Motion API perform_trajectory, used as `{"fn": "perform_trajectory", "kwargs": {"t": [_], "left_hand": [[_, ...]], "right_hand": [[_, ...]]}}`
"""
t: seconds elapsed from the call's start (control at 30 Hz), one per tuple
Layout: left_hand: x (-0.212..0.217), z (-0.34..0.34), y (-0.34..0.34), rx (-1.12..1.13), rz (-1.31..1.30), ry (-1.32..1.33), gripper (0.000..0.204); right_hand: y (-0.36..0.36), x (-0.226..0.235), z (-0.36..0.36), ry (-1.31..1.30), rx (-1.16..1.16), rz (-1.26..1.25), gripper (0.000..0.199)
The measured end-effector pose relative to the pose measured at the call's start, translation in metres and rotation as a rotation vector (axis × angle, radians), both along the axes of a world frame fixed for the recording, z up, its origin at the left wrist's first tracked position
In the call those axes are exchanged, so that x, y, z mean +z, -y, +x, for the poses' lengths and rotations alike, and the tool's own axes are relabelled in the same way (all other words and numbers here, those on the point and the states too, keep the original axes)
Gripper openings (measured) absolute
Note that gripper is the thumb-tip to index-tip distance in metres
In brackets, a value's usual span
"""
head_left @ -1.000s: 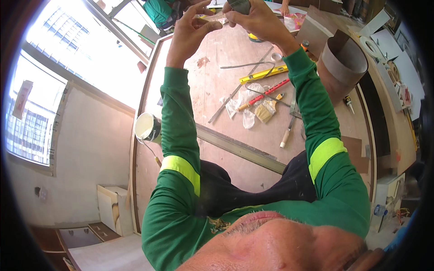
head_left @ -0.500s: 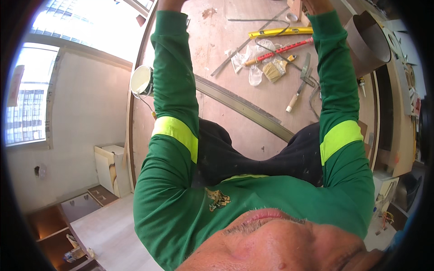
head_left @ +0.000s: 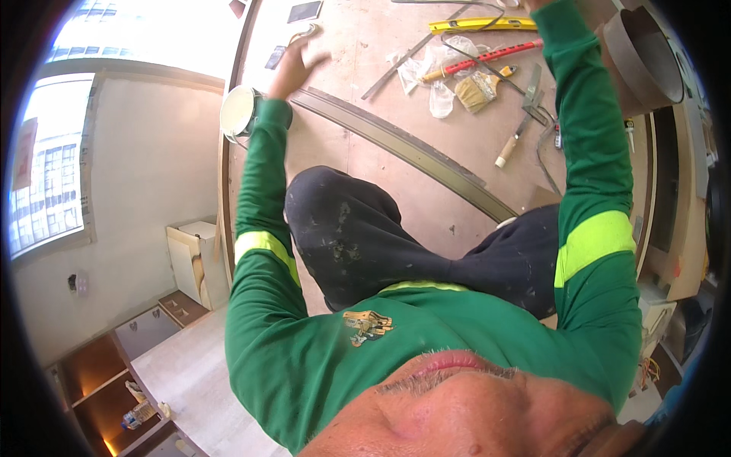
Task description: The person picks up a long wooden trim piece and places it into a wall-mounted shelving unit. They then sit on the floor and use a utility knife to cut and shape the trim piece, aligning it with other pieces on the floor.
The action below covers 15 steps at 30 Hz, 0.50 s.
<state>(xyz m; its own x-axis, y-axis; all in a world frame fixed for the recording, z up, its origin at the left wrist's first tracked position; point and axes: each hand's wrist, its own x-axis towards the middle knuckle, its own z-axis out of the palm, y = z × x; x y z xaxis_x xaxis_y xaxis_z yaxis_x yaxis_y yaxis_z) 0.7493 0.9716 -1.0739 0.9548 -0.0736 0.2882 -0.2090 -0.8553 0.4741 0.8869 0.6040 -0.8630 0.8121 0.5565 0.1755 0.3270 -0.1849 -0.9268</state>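
Note:
My left hand [head_left: 298, 70] reaches over the pinkish board floor with thumb and fingers apart and nothing in them. Just beyond it lie a small curved pale thing [head_left: 306, 32] of unclear kind and a small dark flat piece [head_left: 275, 56]. A bucket [head_left: 239, 111] with cream-coloured contents stands beside my left wrist. My right hand [head_left: 531, 4] shows only in part at the top edge, its fingers cut off. Nearest to it is a yellow spirit level [head_left: 483, 25]. Below that lie a red stick-like tool [head_left: 491, 57] and a wide paintbrush [head_left: 480, 90].
A long metal channel [head_left: 411, 158] runs diagonally before my knees. A wooden-handled tool [head_left: 505, 151], crumpled clear plastic [head_left: 441, 100] and thin bent strips lie to its right. A large grey cylinder [head_left: 636, 65] stands at right. Another dark flat piece [head_left: 304, 11] lies at the far left.
My left hand has come into view, nearer and beside the bucket. My right hand has shifted slightly right and up in view. My left knee shows more.

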Motion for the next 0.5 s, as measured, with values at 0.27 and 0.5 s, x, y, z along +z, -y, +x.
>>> {"fn": "perform_trajectory", "kwargs": {"t": [0.27, 0.5], "left_hand": [[-0.208, -0.072, -0.030, 0.608, 0.241, -0.735, 0.138], [-0.221, -0.073, -0.057, 0.663, 0.173, -0.850, 0.150]], "right_hand": [[-0.098, -0.278, -0.009, 0.140, 0.237, -0.397, 0.046], [-0.173, -0.355, -0.113, -0.164, 0.358, -0.552, 0.044]]}}
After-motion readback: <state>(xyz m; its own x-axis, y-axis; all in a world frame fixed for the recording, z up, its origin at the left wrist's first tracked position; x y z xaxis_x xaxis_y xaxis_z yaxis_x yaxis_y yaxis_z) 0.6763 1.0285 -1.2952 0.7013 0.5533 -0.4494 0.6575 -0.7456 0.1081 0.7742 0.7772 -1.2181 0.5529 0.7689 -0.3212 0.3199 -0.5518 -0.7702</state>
